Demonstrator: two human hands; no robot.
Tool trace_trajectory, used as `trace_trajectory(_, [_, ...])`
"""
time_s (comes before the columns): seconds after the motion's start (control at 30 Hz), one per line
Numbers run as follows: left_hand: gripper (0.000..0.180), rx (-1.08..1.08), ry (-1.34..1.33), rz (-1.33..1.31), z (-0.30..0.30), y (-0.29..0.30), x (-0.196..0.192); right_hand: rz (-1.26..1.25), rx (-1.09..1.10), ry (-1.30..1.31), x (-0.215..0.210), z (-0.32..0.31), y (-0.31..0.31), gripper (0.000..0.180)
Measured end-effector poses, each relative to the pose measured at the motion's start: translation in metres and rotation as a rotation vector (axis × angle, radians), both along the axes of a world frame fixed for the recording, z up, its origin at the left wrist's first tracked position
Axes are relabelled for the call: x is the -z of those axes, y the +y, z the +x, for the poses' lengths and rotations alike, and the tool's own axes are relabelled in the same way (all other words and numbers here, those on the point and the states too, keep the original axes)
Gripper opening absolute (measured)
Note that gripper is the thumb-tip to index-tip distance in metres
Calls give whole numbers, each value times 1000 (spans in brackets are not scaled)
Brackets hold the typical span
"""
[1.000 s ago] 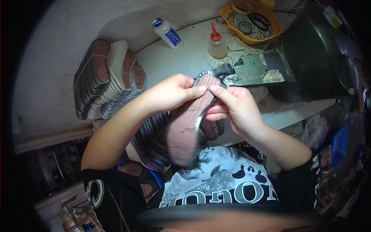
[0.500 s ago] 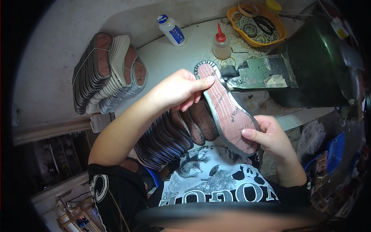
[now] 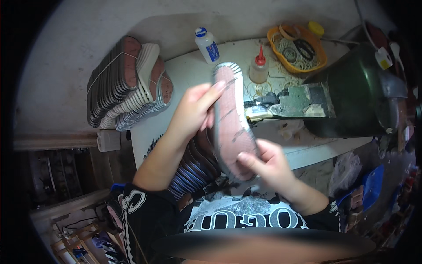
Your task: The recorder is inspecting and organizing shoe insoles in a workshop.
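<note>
A shoe sole [image 3: 233, 119] with a reddish-brown face and a grey-black rim is held between my two hands, its narrow end pointing away from me. My left hand [image 3: 195, 105] grips its left edge near the far end, thumb on top. With the thumb pressed on the broad near end, my right hand [image 3: 268, 163] holds the lower right edge. The sole looks slightly blurred. Just right of it lies the machine's flat green plate [image 3: 303, 101] with small dark parts at its tip. Under my left forearm stands a row of similar soles [image 3: 193, 171], partly hidden.
Tied bundles of soles [image 3: 118, 83] stand at the far left. Along the table's [image 3: 184, 66] back are a white bottle with a blue cap [image 3: 206, 46], a red-tipped squeeze bottle [image 3: 259, 68] and a yellow basket [image 3: 299, 48] of bands. A large dark green machine body [image 3: 356, 92] rises at right.
The sole has shifted left and turned more upright, with both hands moving left along with it. Both hands keep their hold. The surroundings appear shifted slightly right.
</note>
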State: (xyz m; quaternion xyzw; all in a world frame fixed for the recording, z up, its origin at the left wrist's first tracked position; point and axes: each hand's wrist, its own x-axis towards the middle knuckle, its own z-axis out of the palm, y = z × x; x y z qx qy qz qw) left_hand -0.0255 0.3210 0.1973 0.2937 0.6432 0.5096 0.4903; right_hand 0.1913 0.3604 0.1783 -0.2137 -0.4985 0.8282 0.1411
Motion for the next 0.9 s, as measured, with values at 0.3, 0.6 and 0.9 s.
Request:
trace_trajectory(0.3, [76,-1,1160,-397,-18,-160,83,1192,-536,-462,35,-13,-9,36])
trace_trajectory(0.6, [63,45,1105,-439,27,-160,117,1046,-454,-324,107,-79,-58,22])
trace_trajectory(0.9, [59,-708,525,281,22,-142,99,1303,-128,72,46,-44,-35,15])
